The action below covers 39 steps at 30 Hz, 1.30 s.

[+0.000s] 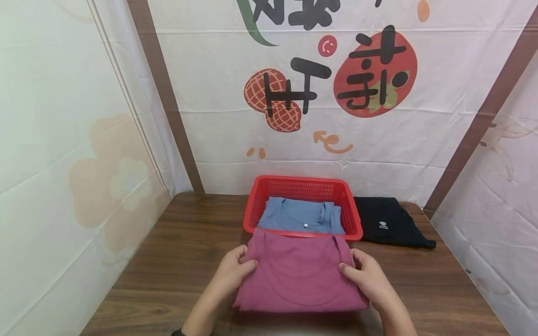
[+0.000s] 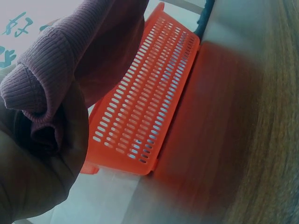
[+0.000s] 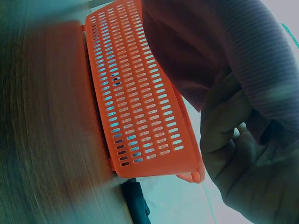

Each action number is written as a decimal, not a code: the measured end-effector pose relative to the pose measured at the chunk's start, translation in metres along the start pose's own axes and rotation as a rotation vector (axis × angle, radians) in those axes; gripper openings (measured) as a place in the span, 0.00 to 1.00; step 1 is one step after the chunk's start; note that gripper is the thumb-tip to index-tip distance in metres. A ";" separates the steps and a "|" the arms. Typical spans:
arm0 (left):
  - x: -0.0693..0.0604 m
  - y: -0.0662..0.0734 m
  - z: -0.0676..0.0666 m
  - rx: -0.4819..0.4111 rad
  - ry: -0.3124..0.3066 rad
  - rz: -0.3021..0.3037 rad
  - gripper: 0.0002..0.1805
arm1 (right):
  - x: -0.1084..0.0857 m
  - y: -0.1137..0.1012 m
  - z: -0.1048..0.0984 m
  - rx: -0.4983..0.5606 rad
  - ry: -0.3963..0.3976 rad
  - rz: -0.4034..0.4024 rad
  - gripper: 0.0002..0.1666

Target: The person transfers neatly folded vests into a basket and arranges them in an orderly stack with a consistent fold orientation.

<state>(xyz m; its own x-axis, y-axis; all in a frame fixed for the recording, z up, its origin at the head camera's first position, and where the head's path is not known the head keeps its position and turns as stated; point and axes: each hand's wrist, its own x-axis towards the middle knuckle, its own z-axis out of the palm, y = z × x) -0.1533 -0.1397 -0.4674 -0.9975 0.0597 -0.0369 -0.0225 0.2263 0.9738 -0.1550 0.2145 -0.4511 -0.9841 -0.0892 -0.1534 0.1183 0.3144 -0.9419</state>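
Observation:
A folded pinkish-purple shirt (image 1: pixel 302 275) is held up by its two sides in front of a red plastic basket (image 1: pixel 353 224). My left hand (image 1: pixel 232 270) grips its left edge, thumb on top. On the opposite edge my right hand (image 1: pixel 370 275) pinches the cloth the same way. Both wrist views show fingers curled under the rolled fabric, with the shirt (image 2: pixel 51 65) raised off the table. A folded blue shirt (image 1: pixel 300 214) lies inside the basket; its near part is hidden by the basket's rim and the purple shirt.
A folded black garment (image 1: pixel 391 221) with a small white print lies right of the basket. The wooden table (image 1: pixel 180 242) ends at a white printed cloth backdrop (image 1: pixel 222 93) behind, with further cloth walls at both sides.

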 end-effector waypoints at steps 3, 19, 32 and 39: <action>0.000 0.003 -0.001 -0.024 -0.004 -0.014 0.09 | 0.001 0.000 0.000 0.021 0.002 -0.007 0.21; 0.003 0.013 -0.004 -0.114 -0.030 -0.010 0.09 | 0.002 -0.004 0.000 0.094 0.011 -0.045 0.22; 0.016 0.021 -0.010 -0.056 -0.049 -0.006 0.11 | 0.008 -0.011 -0.003 0.115 0.021 -0.014 0.25; 0.019 0.022 -0.011 -0.052 -0.057 -0.020 0.12 | 0.012 -0.010 -0.004 0.093 0.025 0.000 0.25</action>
<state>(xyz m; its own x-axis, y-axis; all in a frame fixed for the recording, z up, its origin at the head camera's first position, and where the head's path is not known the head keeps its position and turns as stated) -0.1739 -0.1443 -0.4443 -0.9914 0.1117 -0.0679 -0.0474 0.1768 0.9831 -0.1684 0.2140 -0.4423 -0.9870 -0.0652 -0.1470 0.1289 0.2257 -0.9656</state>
